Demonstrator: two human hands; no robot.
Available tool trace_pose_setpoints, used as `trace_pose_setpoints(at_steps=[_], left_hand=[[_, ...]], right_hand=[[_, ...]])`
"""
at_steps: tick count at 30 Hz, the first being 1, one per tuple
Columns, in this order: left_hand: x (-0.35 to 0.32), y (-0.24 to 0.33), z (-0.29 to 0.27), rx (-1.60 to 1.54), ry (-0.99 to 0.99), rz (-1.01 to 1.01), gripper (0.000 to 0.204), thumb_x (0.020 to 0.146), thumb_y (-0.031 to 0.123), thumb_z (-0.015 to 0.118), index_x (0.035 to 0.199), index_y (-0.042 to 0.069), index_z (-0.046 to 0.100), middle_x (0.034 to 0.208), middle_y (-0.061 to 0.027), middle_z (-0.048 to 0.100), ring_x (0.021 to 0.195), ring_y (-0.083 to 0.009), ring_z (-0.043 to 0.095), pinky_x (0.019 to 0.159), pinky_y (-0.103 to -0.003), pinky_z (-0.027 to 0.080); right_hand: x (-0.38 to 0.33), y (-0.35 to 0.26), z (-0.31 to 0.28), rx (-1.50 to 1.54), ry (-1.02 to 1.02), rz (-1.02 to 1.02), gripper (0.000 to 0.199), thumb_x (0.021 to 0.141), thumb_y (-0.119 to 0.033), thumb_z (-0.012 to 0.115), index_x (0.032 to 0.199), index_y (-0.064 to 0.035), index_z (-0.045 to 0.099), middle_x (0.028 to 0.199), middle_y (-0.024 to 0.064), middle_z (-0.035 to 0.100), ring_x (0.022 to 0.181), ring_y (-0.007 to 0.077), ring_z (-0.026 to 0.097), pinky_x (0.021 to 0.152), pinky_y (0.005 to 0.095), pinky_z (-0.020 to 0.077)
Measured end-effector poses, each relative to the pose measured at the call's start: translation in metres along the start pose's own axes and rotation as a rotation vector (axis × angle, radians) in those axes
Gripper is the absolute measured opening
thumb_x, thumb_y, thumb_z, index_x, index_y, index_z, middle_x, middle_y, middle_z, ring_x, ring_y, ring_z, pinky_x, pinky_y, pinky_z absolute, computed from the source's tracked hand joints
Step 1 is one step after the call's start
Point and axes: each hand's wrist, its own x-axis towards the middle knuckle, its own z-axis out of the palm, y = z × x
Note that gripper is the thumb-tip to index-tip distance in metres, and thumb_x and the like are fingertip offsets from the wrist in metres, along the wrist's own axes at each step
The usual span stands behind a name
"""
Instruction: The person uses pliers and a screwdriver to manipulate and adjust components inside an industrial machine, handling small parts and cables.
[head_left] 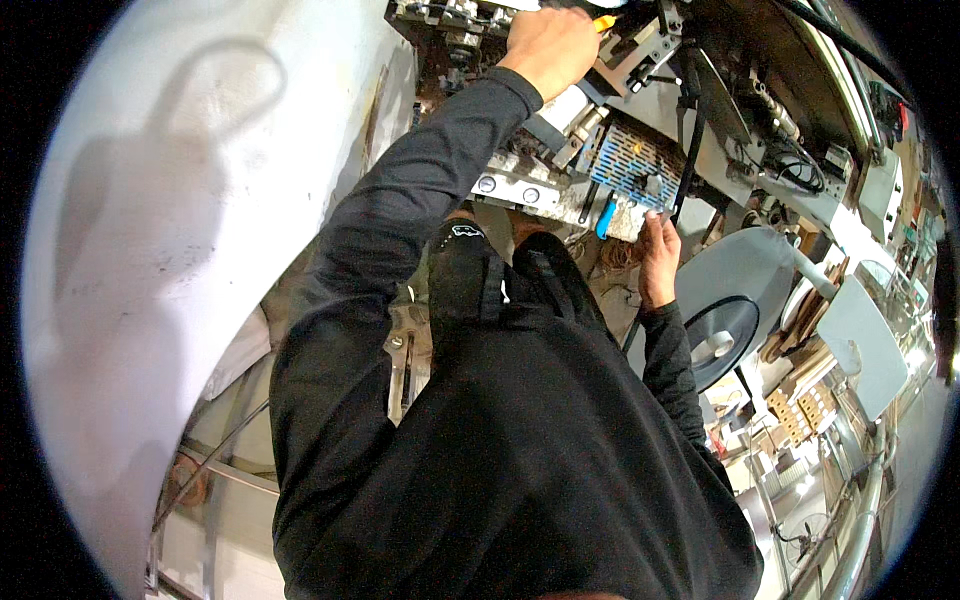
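My left hand [552, 48] is closed in a fist high up over the machine. From its right side sticks out the end of an orange-yellow tool [604, 23]; the rest of the tool is hidden. My right hand [659, 258] is at the near right corner of a perforated blue plate [640, 160], its fingers curled together by the edge. What they pinch, if anything, is too small to make out. A blue-handled tool [606, 216] lies just left of these fingers, beside a slim dark tool [589, 203].
A metal clamp block [640, 62] stands right of my left hand. Two round gauges sit on a pale panel [513, 190] nearer me. A large white surface [240, 150] curves along the left. Right of my right forearm is a grey housing with a black-rimmed wheel [722, 340].
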Motion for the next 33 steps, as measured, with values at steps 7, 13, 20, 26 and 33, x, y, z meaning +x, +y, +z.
trace_pose_setpoints(at_steps=[7, 13, 20, 26, 33], left_hand=[[0.001, 0.024, -0.017, 0.136, 0.058, 0.036, 0.020, 0.096, 0.017, 0.056, 0.099, 0.004, 0.071, 0.079, -0.0085, 0.075, 0.072, -0.0248, 0.074, 0.058, -0.040, 0.055], [0.002, 0.029, -0.030, 0.048, 0.024, 0.031, 0.020, 0.096, 0.017, 0.056, 0.089, 0.006, 0.071, 0.079, -0.0106, 0.075, 0.073, -0.0252, 0.075, 0.061, -0.041, 0.056], [0.016, 0.020, -0.029, 0.062, 0.015, 0.055, 0.025, 0.094, 0.025, 0.063, 0.078, 0.010, 0.074, 0.075, -0.0106, 0.074, 0.068, -0.0289, 0.072, 0.060, -0.045, 0.051], [0.012, 0.006, -0.045, -0.059, -0.091, -0.008, 0.025, 0.092, 0.019, 0.060, 0.082, 0.005, 0.078, 0.084, -0.0183, 0.076, 0.082, -0.0362, 0.075, 0.071, -0.050, 0.057], [0.027, 0.004, -0.014, -0.075, -0.061, 0.008, 0.023, 0.095, 0.021, 0.060, 0.091, 0.008, 0.078, 0.088, -0.0161, 0.077, 0.085, -0.0348, 0.075, 0.072, -0.048, 0.057]], right_hand=[[-0.024, -0.002, 0.007, 0.042, -0.016, 0.077, 0.032, 0.107, -0.032, 0.064, 0.083, -0.0155, 0.051, 0.068, -0.0102, 0.038, 0.056, 0.0028, 0.031, 0.051, 0.0261, 0.0246], [-0.027, 0.003, -0.002, 0.084, -0.006, 0.076, 0.031, 0.106, -0.029, 0.065, 0.081, -0.0174, 0.050, 0.068, -0.0112, 0.035, 0.056, 0.0023, 0.029, 0.052, 0.0254, 0.0224], [-0.020, 0.015, 0.006, -0.003, -0.064, 0.021, 0.034, 0.107, -0.029, 0.065, 0.079, -0.0150, 0.052, 0.073, -0.0128, 0.041, 0.067, 0.0017, 0.031, 0.059, 0.0258, 0.0232], [-0.024, 0.026, 0.003, -0.037, -0.046, 0.014, 0.032, 0.107, -0.031, 0.065, 0.082, -0.0139, 0.056, 0.075, -0.0120, 0.046, 0.069, 0.0023, 0.034, 0.061, 0.0253, 0.0260], [-0.025, 0.018, 0.013, -0.044, -0.081, 0.022, 0.036, 0.106, -0.031, 0.066, 0.077, -0.0142, 0.053, 0.073, -0.0126, 0.045, 0.068, 0.0022, 0.033, 0.060, 0.0255, 0.0262]])
